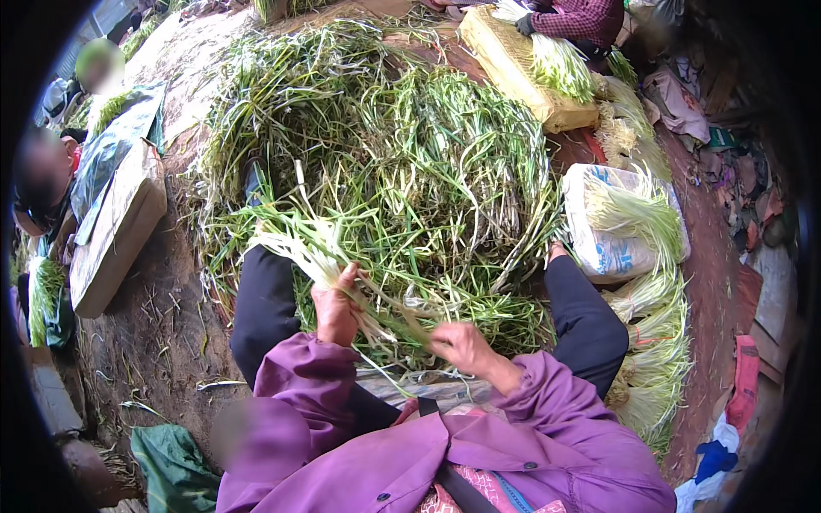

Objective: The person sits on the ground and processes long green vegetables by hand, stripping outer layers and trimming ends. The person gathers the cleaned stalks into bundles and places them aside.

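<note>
My left hand (337, 308) is closed around a bunch of scallion-like stalks (314, 250), their pale stems fanning up and to the left. Below that fist hang the whitish lower ends. To its right, my right hand (465, 346) pinches a limp, brownish-green leaf strand (410, 317), which stretches between the two hands and is slightly blurred. Both hands are above the near edge of a large heap of loose green stalks and withered leaves (397, 154), which lies between my legs.
A white sack-wrapped block (590, 250) on the right bears pale stalks (641, 211). Tied bundles (648, 359) lie in a row below it. Beyond stands a yellow wrapped block (507, 70), where a gloved co-worker (577, 22) handles stalks. Another wrapped block (122, 231) stands left, near other people.
</note>
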A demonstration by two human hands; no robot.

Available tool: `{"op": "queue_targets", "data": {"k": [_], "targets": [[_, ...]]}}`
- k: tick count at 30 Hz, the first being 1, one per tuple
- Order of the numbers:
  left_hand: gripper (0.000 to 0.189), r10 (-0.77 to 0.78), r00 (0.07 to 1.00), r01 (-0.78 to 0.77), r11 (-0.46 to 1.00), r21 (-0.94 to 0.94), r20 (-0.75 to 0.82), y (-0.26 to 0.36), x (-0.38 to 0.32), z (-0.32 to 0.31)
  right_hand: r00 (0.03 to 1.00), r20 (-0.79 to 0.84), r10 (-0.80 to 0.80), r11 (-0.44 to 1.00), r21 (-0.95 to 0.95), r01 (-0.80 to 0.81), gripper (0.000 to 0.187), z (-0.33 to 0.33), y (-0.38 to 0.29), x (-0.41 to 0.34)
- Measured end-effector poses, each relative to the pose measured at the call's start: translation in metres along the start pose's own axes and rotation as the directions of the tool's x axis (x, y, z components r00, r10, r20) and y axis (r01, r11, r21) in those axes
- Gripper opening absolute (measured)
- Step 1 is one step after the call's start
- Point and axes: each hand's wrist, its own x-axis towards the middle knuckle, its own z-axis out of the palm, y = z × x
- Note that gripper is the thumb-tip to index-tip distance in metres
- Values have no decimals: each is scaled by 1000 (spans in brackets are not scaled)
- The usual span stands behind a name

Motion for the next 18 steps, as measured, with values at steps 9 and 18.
{"op": "queue_targets", "data": {"k": [9, 18], "targets": [[27, -115, 971, 141, 984, -112, 209, 3, -12, 9, 936, -15, 351, 928, 137, -346, 11, -32, 6, 26], [32, -131, 951, 172, 977, -128, 278, 3, -13, 1, 882, 13, 472, 757, -519, -398, 19, -82, 29, 66]]}}
